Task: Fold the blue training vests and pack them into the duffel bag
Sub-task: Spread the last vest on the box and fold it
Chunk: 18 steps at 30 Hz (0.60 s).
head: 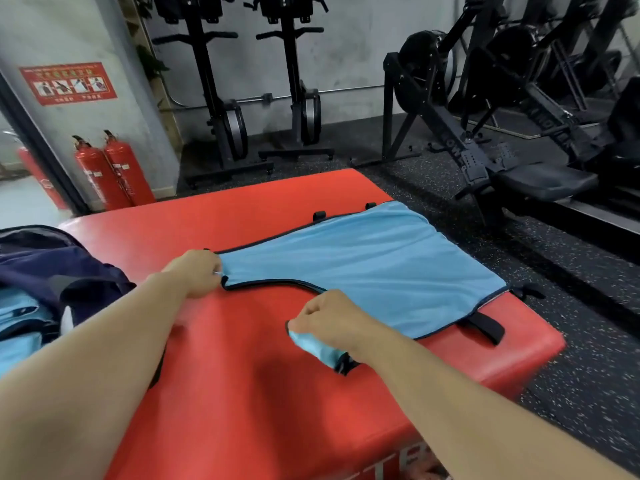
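Our left hand point(197, 273) and right hand point(329, 320), fingers curled, each pinch a shoulder strap of the blue vest point(381, 271) spread on the red padded box point(225, 368); duffel bag point(52, 268) at left

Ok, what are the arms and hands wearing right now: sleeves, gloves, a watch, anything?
Nothing that shows. The left hand and right hand are bare: no gloves, and no rings that I can make out. The left forearm and right forearm are bare as well, with no sleeves, watch or bands, right to the picture's lower edge.
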### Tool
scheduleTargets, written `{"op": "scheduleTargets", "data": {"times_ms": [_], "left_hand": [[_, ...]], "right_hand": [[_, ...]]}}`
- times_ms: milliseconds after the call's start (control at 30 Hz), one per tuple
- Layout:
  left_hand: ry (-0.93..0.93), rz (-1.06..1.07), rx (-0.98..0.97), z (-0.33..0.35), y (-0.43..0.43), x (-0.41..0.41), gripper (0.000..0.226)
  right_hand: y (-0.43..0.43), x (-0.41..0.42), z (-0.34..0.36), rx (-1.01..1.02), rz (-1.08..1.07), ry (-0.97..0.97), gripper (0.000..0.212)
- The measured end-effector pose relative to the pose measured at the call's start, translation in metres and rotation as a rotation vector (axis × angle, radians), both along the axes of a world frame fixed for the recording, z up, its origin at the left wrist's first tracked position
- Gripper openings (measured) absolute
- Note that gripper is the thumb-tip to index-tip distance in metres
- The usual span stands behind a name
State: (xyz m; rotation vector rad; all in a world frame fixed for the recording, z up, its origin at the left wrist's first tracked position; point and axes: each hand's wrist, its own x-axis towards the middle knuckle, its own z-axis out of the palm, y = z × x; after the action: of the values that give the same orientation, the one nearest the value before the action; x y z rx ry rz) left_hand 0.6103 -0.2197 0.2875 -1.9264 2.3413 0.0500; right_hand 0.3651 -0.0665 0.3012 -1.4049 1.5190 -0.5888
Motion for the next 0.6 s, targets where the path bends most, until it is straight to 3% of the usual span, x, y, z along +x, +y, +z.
{"op": "scheduleTargets", "data": {"times_ms": [167, 333, 500, 600], "left_hand": [[-0.207, 0.125, -0.126, 0.007, -0.002, 0.016, 0.018], [-0.323, 0.115, 0.026, 0.003, -0.007, 0.040, 0.039], [0.173, 0.075, 0.022, 0.011, 0.034, 0.000, 0.034], [0.387, 0.088, 0.005, 0.024, 0.064, -0.033, 0.030]], "right_hand": [[0.003, 0.041, -0.018, 0.081, 0.054, -0.171, 0.024], [0.002, 0.055, -0.016, 0.064, 0.090, -0.229, 0.020], [0.006, 0.054, -0.011, 0.084, 0.086, -0.292, 0.014], [0.008, 0.032, -0.005, 0.001, 0.082, -0.226, 0.013]]}}
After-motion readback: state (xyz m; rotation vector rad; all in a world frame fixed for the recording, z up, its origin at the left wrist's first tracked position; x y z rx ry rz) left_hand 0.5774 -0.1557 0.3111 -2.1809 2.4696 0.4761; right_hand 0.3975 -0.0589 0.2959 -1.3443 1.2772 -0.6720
